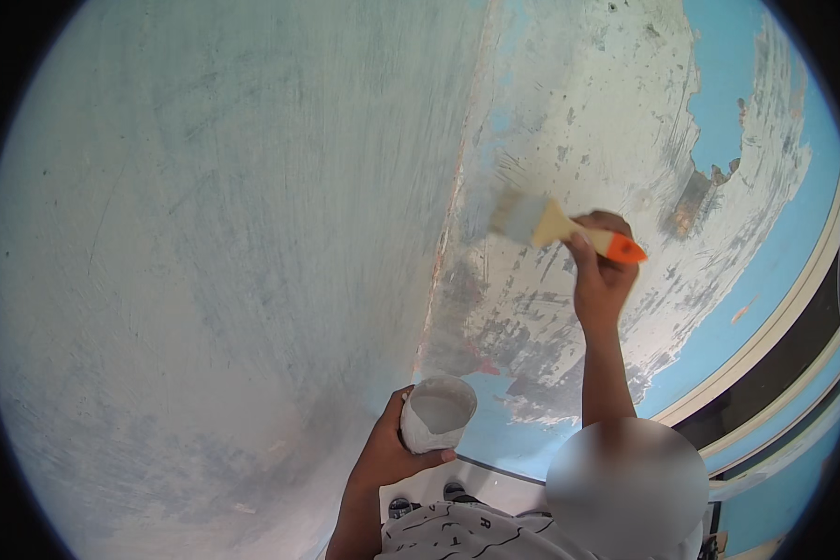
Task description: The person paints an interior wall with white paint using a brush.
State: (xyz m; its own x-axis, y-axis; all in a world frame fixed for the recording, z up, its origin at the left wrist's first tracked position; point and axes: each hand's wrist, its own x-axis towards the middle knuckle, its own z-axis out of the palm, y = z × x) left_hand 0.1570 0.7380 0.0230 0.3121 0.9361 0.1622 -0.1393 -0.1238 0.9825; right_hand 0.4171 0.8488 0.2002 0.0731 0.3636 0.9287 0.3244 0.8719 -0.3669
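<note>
My right hand is closed around the wooden handle of a wide flat paintbrush, whose handle end is orange. The blurred bristles point left, at the patchy wall just right of the corner line; whether they touch it I cannot tell. Lower down, my left hand grips a small round tub from its left side and below. Whitish liquid, like thin paint or primer, lies in the tub, and its outside is smeared with the same colour.
A greyish-white coated wall fills the left side. Blue paint shows around the patchy area. At the right, a cream frame borders a dark opening. The pale floor lies below, around my feet.
</note>
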